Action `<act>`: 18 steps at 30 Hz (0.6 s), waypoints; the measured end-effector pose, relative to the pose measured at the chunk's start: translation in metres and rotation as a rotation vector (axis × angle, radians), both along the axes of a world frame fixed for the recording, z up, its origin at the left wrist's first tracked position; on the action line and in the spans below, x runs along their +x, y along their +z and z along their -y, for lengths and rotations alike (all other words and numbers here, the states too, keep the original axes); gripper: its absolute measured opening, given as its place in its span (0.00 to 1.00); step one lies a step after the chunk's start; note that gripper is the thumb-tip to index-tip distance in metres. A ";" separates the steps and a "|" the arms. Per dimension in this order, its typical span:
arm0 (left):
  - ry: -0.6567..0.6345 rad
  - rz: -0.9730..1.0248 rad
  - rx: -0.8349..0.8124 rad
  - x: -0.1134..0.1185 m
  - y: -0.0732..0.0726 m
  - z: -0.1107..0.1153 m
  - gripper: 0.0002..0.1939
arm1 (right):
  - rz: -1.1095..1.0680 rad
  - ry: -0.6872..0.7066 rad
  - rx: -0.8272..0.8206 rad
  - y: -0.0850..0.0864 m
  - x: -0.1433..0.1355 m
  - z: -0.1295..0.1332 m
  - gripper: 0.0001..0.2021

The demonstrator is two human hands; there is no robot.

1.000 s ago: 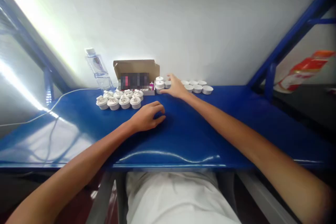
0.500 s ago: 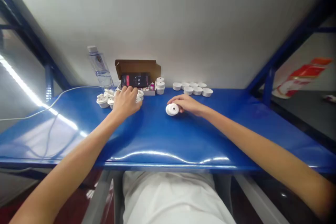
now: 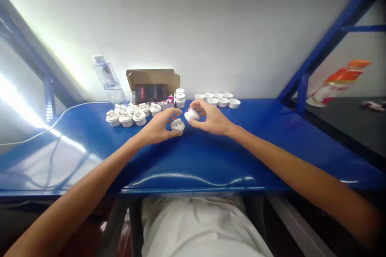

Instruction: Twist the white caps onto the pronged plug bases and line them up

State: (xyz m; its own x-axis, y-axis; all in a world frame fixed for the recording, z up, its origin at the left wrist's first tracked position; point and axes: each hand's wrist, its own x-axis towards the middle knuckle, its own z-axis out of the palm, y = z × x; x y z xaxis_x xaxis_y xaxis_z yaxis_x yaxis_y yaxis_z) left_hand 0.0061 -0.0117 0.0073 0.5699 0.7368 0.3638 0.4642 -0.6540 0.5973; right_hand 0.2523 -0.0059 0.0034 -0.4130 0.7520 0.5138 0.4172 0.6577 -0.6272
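My left hand (image 3: 161, 125) has its thumb and fingers around a white round cup with a small topped lid (image 3: 177, 125), over the middle of the blue table (image 3: 211, 160). Just right of it, my right hand (image 3: 211, 118) grips a white round piece (image 3: 191, 115), tilted, between thumb and fingers. The two pieces are close together but apart. To the left of my left hand stand several similar filled white cups (image 3: 126, 118). Behind my right hand are several open white cups (image 3: 223, 101).
An open cardboard box (image 3: 150, 75) holds a dark phone (image 3: 150, 92) and small pink items. White pieces are stacked (image 3: 180, 98) beside it. A clear bottle (image 3: 111, 82) and a white cable (image 3: 72, 107) are at the left; a red-and-white package (image 3: 334, 85) is at the right.
My left hand has moved right from the cup group and now holds a cup. My right hand has raised and tilted its white piece. The view has shifted slightly.
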 end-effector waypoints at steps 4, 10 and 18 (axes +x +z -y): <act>-0.050 0.157 -0.110 0.008 -0.010 0.002 0.35 | -0.048 0.057 0.050 0.001 -0.013 0.009 0.19; -0.060 0.148 -0.230 0.010 -0.016 0.002 0.33 | 0.027 0.218 -0.077 0.000 -0.016 0.014 0.18; 0.002 0.385 -0.458 0.006 0.005 0.004 0.29 | -0.214 0.231 -0.271 0.003 -0.004 0.016 0.22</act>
